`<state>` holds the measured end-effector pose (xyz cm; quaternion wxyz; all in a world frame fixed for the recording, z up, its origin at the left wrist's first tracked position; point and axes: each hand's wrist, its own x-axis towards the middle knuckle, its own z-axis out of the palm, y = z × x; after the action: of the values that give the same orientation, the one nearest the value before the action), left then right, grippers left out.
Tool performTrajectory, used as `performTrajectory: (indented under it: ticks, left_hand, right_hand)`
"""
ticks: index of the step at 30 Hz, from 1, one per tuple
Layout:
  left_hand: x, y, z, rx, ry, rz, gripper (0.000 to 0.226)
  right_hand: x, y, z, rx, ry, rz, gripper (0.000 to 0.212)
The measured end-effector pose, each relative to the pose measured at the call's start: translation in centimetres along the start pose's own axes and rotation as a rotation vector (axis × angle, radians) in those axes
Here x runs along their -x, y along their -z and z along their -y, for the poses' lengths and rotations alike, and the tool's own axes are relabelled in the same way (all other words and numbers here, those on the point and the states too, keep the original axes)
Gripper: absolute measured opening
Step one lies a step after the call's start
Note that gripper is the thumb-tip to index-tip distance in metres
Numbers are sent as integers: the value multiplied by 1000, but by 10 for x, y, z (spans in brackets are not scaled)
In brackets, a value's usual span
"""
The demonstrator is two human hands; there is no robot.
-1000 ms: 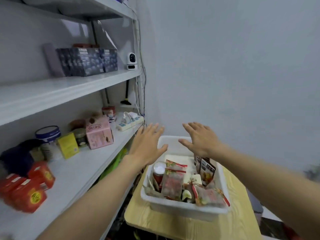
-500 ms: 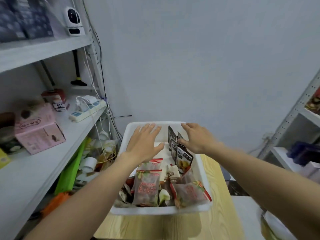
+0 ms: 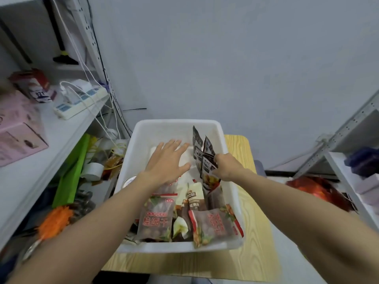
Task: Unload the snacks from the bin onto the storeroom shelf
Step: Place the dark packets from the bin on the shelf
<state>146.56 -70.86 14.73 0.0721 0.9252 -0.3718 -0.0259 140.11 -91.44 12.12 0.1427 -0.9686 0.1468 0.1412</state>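
Note:
A white plastic bin (image 3: 143, 132) stands on a small wooden table (image 3: 252, 218) and holds several snack packets. Red-printed clear bags (image 3: 155, 220) lie at its near end, and dark upright pouches (image 3: 202, 154) stand at its far right. My right hand (image 3: 227, 167) is closed around the dark pouches. My left hand (image 3: 167, 160) hovers flat and open over a white packet (image 3: 185, 160) in the middle of the bin. The white storeroom shelf (image 3: 51, 132) runs along the left.
On the shelf sit a pink box (image 3: 18, 130), a power strip (image 3: 82, 101) with white cables and a small carton (image 3: 39, 87). Below it are a green board (image 3: 71, 173), tape rolls and clutter. Another rack (image 3: 352, 144) stands at right.
The view has tilted down and swung right toward the bin. Both hands have dropped into the bin, and my right hand has closed on the dark pouches.

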Motion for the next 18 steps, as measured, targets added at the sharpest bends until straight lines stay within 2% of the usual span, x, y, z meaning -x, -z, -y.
performTrajectory:
  ticks: [5,8,12,15,18]
  left_hand:
    - [-3,-15,6,-12,8,55,65]
    - [-4,-19,7,-3,17,84,67]
    - [-4,-22,12,31,24,68,68]
    - [0,-19,21,102,38,17,70]
    - [6,-9,27,256,63,3,74]
  right_hand:
    - [-8,-21,-2,-90,-34,-31,21]
    - [-13,-28,-4,-140,-63,-40,6]
    - [-16,-22,-6,-258,-91,-101,7]
    - [-15,1,-4,-381,-44,-160,10]
    - [-12,31,3,-487,53,-212,1]
